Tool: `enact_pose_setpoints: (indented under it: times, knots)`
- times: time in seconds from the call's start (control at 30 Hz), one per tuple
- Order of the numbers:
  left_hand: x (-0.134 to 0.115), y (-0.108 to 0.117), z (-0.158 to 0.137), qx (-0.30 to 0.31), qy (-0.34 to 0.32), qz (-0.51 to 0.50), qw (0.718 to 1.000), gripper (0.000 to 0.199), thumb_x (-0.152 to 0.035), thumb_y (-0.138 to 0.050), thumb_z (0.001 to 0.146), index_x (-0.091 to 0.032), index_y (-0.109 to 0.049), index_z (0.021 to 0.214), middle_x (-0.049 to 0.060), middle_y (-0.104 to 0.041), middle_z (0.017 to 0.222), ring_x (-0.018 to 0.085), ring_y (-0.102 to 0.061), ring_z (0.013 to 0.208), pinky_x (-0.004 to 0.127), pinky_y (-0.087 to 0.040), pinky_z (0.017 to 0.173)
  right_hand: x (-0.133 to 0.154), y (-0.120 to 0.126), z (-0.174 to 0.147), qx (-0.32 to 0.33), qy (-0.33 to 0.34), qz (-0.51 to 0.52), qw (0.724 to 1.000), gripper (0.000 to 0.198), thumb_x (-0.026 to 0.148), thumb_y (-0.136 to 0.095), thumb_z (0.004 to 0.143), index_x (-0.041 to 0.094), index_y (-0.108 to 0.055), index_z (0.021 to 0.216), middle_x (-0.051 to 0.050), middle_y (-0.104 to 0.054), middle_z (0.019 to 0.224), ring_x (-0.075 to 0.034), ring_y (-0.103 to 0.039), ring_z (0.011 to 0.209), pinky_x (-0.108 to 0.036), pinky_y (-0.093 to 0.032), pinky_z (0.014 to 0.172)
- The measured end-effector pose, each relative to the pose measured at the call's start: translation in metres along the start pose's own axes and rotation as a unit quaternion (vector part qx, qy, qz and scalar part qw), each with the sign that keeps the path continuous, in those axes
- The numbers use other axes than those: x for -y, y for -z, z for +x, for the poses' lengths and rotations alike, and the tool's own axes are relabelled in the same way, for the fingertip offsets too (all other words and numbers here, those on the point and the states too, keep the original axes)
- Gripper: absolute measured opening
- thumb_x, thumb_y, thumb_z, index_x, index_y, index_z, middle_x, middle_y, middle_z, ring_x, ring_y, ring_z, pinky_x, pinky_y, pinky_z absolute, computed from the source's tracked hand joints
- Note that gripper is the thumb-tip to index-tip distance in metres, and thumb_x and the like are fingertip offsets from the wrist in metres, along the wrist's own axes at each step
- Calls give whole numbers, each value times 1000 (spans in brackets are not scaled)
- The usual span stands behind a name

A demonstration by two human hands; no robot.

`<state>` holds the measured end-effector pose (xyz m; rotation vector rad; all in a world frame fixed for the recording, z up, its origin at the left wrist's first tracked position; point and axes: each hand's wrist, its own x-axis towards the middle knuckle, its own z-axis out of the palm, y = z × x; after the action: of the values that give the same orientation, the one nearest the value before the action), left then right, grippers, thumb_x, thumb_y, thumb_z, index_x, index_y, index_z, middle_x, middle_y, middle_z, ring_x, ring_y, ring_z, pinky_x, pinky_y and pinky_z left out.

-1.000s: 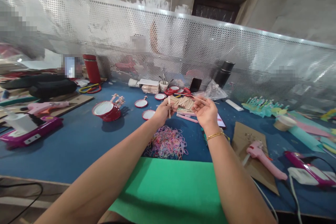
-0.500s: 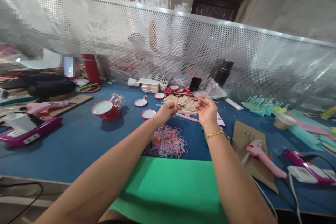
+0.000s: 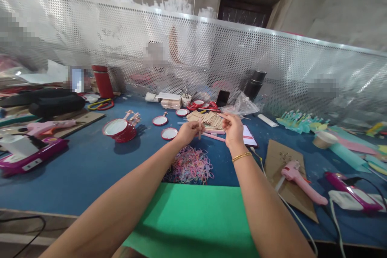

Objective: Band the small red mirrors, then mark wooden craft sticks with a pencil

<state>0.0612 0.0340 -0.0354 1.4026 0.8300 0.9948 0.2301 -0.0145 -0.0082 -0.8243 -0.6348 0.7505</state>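
My left hand (image 3: 188, 131) pinches a small wooden craft stick (image 3: 199, 132), held roughly upright with its lower end showing below the fingers. To the right, my right hand (image 3: 233, 129) is closed with a thin pale stick (image 3: 223, 116) at its fingertips, pointing left; its exact kind is hard to make out. Behind both hands lies a heap of wooden sticks (image 3: 211, 118). Below the left hand is a pile of coloured rubber bands (image 3: 193, 165). A pink rod (image 3: 214, 137) lies between the hands, on the table.
A green sheet (image 3: 193, 217) covers the near edge. At left stands a stack of red-rimmed discs (image 3: 120, 130), with two more discs nearby. A pink glue gun (image 3: 305, 183) rests on cardboard (image 3: 272, 161) at right. Perforated metal panel (image 3: 121, 40) closes the back.
My left hand has turned, so the craft stick now shows upright. My right hand has moved slightly left and down. The camera view has tilted up a little.
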Motion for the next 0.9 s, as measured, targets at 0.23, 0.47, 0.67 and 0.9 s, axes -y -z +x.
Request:
enact_pose_setpoints:
  times: [0.23,0.47,0.67,0.9]
  knots:
    - [12,6,5,6,18,10,1000,8,-18,-71,70,-16,-66,76,2,-71,74,18,-69,77,27,-54,69,-11,-11,-11,24,13,-12,1000,18,32,-65,66,18,-69,76,3,-63,63,-11,-55,59,-23,-44,56]
    - [15,9,6,4,35,-20,999,19,-21,-80,68,-15,-64,76,2,-70,73,15,-68,70,25,-54,66,-23,-16,-17,33,42,-83,995,23,38,-69,71,17,-72,79,0,-68,70,-15,-61,69,-28,-49,68]
    - [11,5,2,-12,70,-60,996,18,-16,-81,69,-13,-64,76,3,-70,70,13,-68,66,24,-54,63,-26,-20,-29,35,40,-114,992,23,39,-72,69,19,-68,80,1,-67,68,-16,-63,67,-27,-50,63]
    - [17,5,5,1,46,-48,998,17,-20,-80,70,-13,-68,79,4,-72,72,14,-68,67,23,-54,64,-43,-20,-32,100,65,-165,979,20,39,-69,74,20,-67,80,0,-68,71,-18,-67,72,-29,-54,67]
